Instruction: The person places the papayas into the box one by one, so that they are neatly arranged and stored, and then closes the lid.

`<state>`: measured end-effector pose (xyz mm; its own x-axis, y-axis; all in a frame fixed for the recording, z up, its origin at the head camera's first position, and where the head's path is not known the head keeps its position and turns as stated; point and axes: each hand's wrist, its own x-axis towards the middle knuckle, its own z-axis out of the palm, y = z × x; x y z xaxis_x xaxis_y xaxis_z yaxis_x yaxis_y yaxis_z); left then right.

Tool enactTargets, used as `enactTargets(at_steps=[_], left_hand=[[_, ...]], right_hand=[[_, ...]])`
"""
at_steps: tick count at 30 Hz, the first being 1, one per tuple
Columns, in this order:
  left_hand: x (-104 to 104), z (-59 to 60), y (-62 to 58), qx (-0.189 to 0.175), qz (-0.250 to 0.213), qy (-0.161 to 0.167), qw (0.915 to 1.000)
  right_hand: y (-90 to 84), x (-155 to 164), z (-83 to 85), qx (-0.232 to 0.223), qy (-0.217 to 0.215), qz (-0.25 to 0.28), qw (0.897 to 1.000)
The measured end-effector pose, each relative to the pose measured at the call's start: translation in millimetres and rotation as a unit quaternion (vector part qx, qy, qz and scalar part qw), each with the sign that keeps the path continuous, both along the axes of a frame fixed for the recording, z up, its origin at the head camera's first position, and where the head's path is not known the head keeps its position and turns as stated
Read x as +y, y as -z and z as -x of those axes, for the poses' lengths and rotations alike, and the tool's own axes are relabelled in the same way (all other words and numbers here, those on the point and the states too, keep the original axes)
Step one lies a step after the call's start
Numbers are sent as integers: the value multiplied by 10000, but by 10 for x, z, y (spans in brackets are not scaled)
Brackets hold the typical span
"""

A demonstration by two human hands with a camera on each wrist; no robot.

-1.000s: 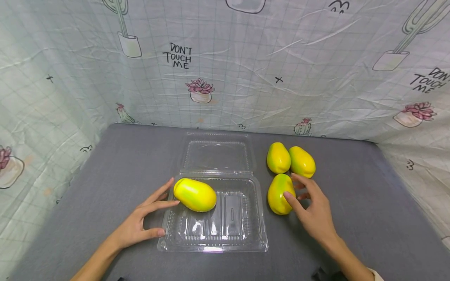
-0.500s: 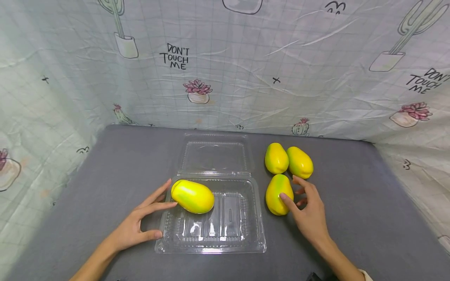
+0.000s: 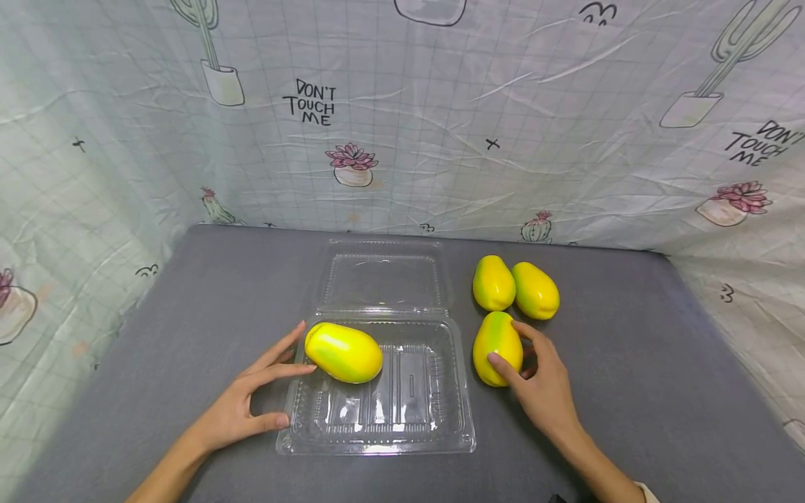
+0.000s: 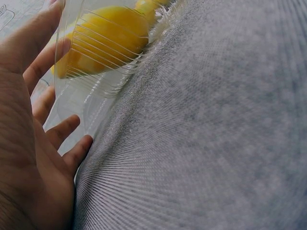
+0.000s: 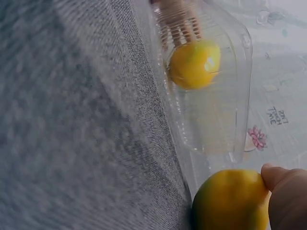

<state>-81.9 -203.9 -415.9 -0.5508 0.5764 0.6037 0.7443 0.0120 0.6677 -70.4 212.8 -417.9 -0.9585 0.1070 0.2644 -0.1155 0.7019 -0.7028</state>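
Observation:
A yellow-green mango (image 3: 344, 353) lies in the back left of a clear plastic clamshell container (image 3: 418, 443), whose lid is folded back. My left hand (image 3: 242, 402) rests at the container's left edge, fingers spread and mostly straight. In the left wrist view, the fingers show against the see-through wall, with the mango (image 4: 108, 40) behind it. Right of the container, my right hand (image 3: 546, 384) grips a second mango (image 3: 497, 342) between thumb and fingers, on the table. The right wrist view shows the thumb on that mango (image 5: 230, 201); the other fingers are hidden there.
Two more mangoes, one on the left (image 3: 493, 283) and one on the right (image 3: 537, 290), lie side by side behind the gripped one. The open lid (image 3: 385, 279) lies flat on the grey cloth-covered table (image 3: 251, 279). A printed curtain (image 3: 428, 105) hangs behind and at both sides.
My right hand has moved slightly left and closed its thumb and fingers round the nearest mango. The left hand holds its place at the container. The head view has shifted a little.

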Motion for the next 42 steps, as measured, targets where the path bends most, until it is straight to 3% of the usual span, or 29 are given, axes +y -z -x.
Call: enactTargets(at_steps=[9, 24, 42], left_hand=[[0, 14, -6, 7, -26, 50, 10000], [2, 21, -9, 1, -19, 36, 10000], [10, 17, -17, -14, -26, 55, 10000]], right_hand=[[-17, -36, -26, -261, -286, 195, 9991], [44, -51, -31, 199, -370, -67, 9991], [68, -22, -29, 557, -596, 104, 9966]])
